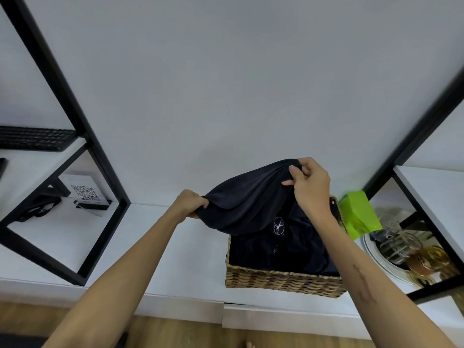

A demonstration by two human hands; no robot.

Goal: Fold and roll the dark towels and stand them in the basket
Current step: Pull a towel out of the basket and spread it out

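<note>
A dark navy towel (248, 197) hangs stretched between both hands above the woven basket (281, 280). My left hand (190, 204) grips its lower left edge in a fist. Higher up, my right hand (310, 183) pinches the upper right edge between thumb and fingers. More dark towels (278, 249) lie inside the basket, one showing a small white logo. The basket stands on a low white shelf (175, 247).
Black metal frames (82, 136) rise at left and right. A keyboard (35, 138) and a QR-code card (85, 192) sit at left. Right of the basket are a green box (359, 212), a white plate (376, 257) and glassware (399, 244). Wooden floor lies below.
</note>
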